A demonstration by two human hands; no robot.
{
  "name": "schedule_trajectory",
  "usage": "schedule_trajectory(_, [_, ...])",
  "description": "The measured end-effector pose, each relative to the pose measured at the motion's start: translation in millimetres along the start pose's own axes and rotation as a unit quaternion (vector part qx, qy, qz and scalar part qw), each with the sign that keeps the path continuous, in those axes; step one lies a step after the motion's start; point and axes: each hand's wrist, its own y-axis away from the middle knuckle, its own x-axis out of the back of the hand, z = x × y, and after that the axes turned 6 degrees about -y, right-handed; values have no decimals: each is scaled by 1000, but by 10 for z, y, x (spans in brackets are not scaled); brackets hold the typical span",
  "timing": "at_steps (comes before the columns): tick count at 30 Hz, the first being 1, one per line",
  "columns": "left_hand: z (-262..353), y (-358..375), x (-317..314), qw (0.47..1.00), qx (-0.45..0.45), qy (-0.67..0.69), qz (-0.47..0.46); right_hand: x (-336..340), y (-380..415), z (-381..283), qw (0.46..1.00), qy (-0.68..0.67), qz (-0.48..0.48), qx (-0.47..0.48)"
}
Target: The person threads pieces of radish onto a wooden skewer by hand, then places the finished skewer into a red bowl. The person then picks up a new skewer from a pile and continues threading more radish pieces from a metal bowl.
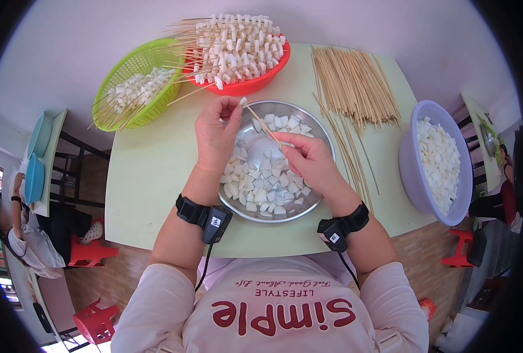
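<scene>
My left hand pinches a small white chunk above the upper left rim of a round metal tray. The tip of a bamboo skewer meets that chunk. Lower down, the skewer is gripped between the thumb and fingers of my right hand, over the tray. Many loose white chunks lie in the tray, with bare metal showing near its middle. Whether another piece sits inside my left fingers is hard to see.
Behind the tray, a red basin holds loaded skewers, beside a green basket with more. Bare skewers lie at the back right. A purple basin of white chunks stands right. A person sits far left.
</scene>
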Motion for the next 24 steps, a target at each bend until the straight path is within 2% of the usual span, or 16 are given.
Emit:
schedule_trajectory(2, [12, 3, 2, 1000, -3, -12, 1, 0, 4, 4, 1000, 24, 8, 12])
schedule_trajectory(5, [44, 15, 10, 1000, 0, -21, -6, 48, -7, -7, 1000, -11, -6, -13])
schedule_trajectory(7, [40, 22, -3, 1000, 6, -18, -11, 83, -23, -41, 991, -118, -34, -54])
schedule_trajectory(8, [19, 30, -34, 1000, 9, 27, 5, 78, -25, -31, 991, -118, -35, -53])
schedule_trajectory(10, [11, 33, -43, 997, 12, 72, 22, 50, -23, 2, 998, -61, -16, -17])
schedule_trajectory(13, [-1, 38, -17, 1000, 1, 15, -11, 9, -8, 5, 999, -29, 1, -17])
schedule_trajectory(16, [-35, 29, -21, 999, 14, 29, -5, 21, -16, 31, 1000, -17, -8, -15])
schedule_trajectory(19, [-45, 19, -3, 999, -19, -23, 12, 2, 7, 14, 1000, -2, 2, -2])
schedule_trajectory(20, [-59, 8, 2, 999, 1, -16, 30, 2, 4, 17, 1000, -2, 0, -2])
schedule_trajectory(22, [-81, 1, 11, 998, 21, -10, 50, 11, 1, 26, 991, 132, -2, -7])
schedule_trajectory(24, [-91, -1, 7, 998, 2, -31, 60, -15, 16, 9, 991, 137, 3, 6])
